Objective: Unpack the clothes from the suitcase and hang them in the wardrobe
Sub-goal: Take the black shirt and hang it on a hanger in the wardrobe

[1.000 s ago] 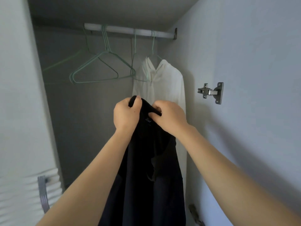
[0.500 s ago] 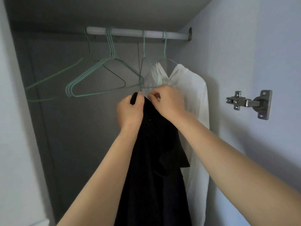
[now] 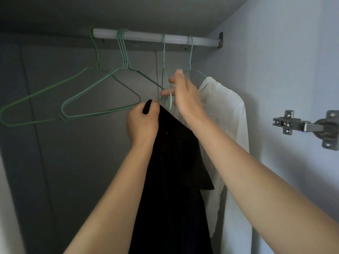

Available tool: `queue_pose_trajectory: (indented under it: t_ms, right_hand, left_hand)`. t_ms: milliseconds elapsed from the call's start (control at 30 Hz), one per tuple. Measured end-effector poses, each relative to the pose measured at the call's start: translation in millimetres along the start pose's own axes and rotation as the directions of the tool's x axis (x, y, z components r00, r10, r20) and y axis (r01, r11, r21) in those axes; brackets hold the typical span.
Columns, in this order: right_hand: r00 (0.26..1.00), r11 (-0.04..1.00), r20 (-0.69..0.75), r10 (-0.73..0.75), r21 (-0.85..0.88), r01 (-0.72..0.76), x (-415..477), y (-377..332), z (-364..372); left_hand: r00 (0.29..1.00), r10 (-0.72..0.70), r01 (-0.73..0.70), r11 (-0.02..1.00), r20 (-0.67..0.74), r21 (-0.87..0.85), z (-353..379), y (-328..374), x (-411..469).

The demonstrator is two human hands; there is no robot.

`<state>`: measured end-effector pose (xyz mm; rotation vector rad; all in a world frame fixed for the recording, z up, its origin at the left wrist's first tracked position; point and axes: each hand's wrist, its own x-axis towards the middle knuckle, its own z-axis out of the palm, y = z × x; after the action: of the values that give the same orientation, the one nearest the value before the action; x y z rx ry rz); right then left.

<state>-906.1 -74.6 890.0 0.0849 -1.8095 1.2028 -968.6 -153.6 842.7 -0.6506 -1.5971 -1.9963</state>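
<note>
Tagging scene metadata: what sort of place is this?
Inside a wardrobe, it seems: a rail carries green wire hangers and a white shirt, a door hinge sits on the side wall, and the left hand holds a black garment.

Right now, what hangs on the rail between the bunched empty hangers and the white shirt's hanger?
One empty green hanger, touched by the right hand, as the head view shows.

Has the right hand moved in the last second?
Yes. The right hand left the black garment and rose toward the rail, now at a green hanger.
</note>
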Motion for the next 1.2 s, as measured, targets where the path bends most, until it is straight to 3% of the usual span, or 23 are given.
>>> queue_pose_trajectory:
  t_ms: [133,367,667,1200]
  right_hand:
    - [0.967,0.986,0.203,0.153,0.033,-0.163,6,-15,0]
    - [0.941,0.95,0.141,0.307,0.013,-0.312,11,-5,12]
    - [0.948,0.934,0.141,0.286,0.18,-0.309,1,-21,-3]
    - [0.953,0.956,0.134,0.271,0.078,-0.283,24,-21,-10]
  left_hand:
    - [1.0,-0.018,0.018,1.0,0.002,0.016,1,1,0]
    - [1.0,-0.011,0.01,1.0,0.006,0.029,-1,5,-1]
    - [1.0,0.001,-0.001,1.0,0.006,0.02,-4,8,-5]
    - [0.999,0.042,-0.042,0.999,-0.003,0.003,1,7,-4]
